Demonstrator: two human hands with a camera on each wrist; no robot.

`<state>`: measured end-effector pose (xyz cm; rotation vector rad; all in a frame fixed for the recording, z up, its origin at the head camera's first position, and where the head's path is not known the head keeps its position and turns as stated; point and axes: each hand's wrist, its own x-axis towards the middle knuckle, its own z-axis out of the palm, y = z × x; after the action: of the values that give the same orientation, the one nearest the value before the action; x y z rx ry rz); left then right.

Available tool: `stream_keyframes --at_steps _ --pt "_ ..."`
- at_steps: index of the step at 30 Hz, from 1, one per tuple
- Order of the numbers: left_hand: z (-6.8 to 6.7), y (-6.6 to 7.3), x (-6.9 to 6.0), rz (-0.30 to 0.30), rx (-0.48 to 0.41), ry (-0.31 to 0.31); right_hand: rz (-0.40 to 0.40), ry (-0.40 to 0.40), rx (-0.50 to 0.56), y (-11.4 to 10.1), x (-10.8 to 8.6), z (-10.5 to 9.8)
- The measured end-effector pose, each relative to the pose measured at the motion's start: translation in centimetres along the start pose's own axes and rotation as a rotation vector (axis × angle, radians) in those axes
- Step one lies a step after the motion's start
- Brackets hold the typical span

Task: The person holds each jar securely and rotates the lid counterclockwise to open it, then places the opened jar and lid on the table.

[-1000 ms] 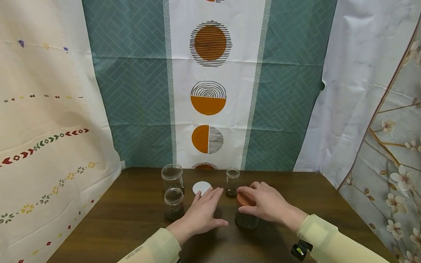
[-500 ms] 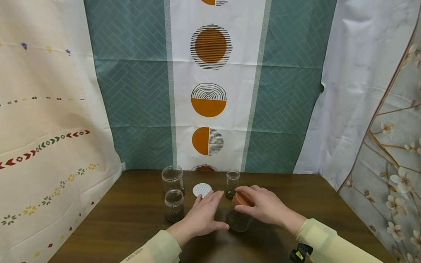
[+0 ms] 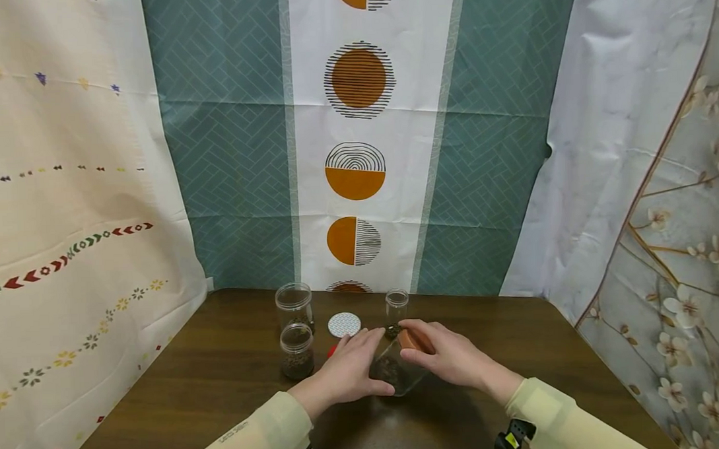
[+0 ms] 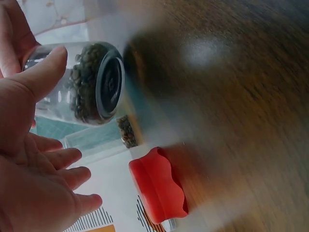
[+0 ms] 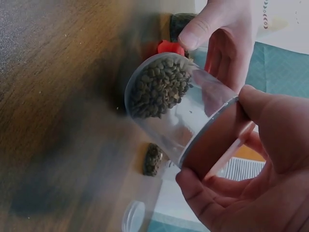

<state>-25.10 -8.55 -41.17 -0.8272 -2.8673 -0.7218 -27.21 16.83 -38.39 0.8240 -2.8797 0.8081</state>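
My right hand (image 3: 444, 347) grips the orange-brown lid (image 5: 215, 140) of a clear jar (image 3: 394, 372) part filled with dark brown beans or pellets. The jar is tilted over the table, its base toward my left hand (image 3: 354, 363). In the right wrist view, the beans (image 5: 157, 89) are heaped at the base end. My left hand is spread, thumb apart from the fingers, close beside the jar. In the left wrist view its thumb (image 4: 46, 72) overlaps the jar; whether it touches the glass I cannot tell. A red piece with a wavy edge (image 4: 157, 183) sits beyond the left hand.
Two lidless clear jars, a taller one (image 3: 294, 306) and a shorter one (image 3: 297, 352), stand left with dark contents. A slim clear jar (image 3: 396, 306) stands at the back, near a white patterned disc (image 3: 344, 325). Curtains hang behind the wooden table (image 3: 210, 362).
The right hand has tilted the jar, swinging its base left toward the left hand. The left hand has barely moved. The red piece now shows beside the left hand in the head view.
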Motion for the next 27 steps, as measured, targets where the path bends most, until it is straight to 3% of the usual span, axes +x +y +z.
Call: stream_keyframes --at_steps 15,27 --pt "0.9 0.1 1.2 -0.035 0.035 -0.079 -0.021 -0.118 0.111 -0.2 -0.4 -0.1" --pt "1.5 0.4 1.5 -0.038 0.070 -0.035 0.015 -0.121 0.122 -0.3 -0.1 0.2"
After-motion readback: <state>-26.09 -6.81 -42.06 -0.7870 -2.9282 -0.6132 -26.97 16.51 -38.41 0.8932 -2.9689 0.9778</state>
